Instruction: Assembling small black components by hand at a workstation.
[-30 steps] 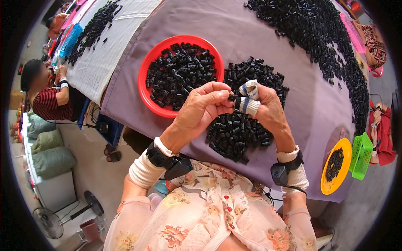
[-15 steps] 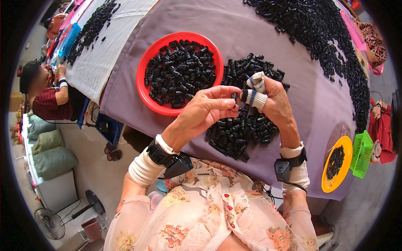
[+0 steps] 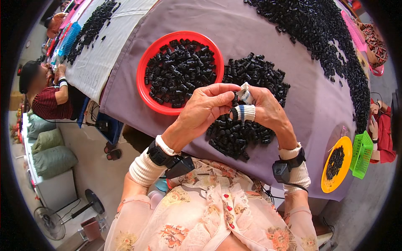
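Above the near part of the table, my left hand (image 3: pixel 199 104) is closed, thumb and fingertips pinched together. My right hand (image 3: pixel 268 106) meets it there, its fingers bent inward. White knitted finger covers with blue and dark stripes (image 3: pixel 246 112) sit on the right fingers. Between the fingertips a small black plastic part is mostly hidden; which hand bears it is hard to see. Under the hands lies a loose pile of black plastic parts (image 3: pixel 255 75). Just left of the pile, a red round basin (image 3: pixel 141 85) holds many more of these parts.
A large heap of black parts (image 3: pixel 310 31) spreads along the far right. At the right edge are a yellow plate (image 3: pixel 341 146) with small dark bits and a green basket (image 3: pixel 362 152). A co-worker in a striped shirt (image 3: pixel 54 102) sits left, near a blue basket (image 3: pixel 70 39).
My right hand has moved left and turned inward, its covered fingers now against my left fingertips. The black part, visible before in the left pinch, is now mostly covered.
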`<state>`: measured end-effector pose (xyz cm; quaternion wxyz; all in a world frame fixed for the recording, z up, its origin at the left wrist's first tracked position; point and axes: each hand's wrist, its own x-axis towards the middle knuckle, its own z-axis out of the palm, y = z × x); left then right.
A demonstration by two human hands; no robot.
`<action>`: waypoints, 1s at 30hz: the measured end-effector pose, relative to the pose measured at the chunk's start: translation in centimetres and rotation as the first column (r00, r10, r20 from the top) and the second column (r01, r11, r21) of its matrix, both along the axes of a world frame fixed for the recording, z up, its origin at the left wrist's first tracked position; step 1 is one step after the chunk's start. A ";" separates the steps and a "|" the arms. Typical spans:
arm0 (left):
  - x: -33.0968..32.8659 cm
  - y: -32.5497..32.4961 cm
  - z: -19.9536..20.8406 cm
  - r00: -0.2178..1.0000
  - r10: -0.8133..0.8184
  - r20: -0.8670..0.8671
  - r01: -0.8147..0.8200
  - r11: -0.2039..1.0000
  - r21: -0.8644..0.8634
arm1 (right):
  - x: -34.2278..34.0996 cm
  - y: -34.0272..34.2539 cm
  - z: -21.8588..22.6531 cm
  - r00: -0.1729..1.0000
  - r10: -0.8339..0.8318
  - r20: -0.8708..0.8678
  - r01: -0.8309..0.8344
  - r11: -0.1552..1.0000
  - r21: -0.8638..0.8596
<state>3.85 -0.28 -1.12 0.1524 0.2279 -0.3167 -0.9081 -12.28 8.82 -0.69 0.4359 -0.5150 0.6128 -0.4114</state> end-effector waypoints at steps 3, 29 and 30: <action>0.2 -0.1 -0.1 1.000 -0.016 -0.003 0.016 1.000 -0.005 | 0.0 0.1 0.1 1.000 0.006 -0.028 -0.006 1.000 0.019; 0.3 -0.1 -0.3 0.998 -0.050 0.025 0.051 0.999 -0.021 | 0.4 0.2 0.5 0.999 0.033 -0.031 -0.031 0.998 0.055; 0.3 -0.2 -0.3 0.998 -0.062 0.020 0.062 0.998 -0.022 | 0.4 0.2 0.5 0.999 0.030 -0.031 -0.029 0.998 0.054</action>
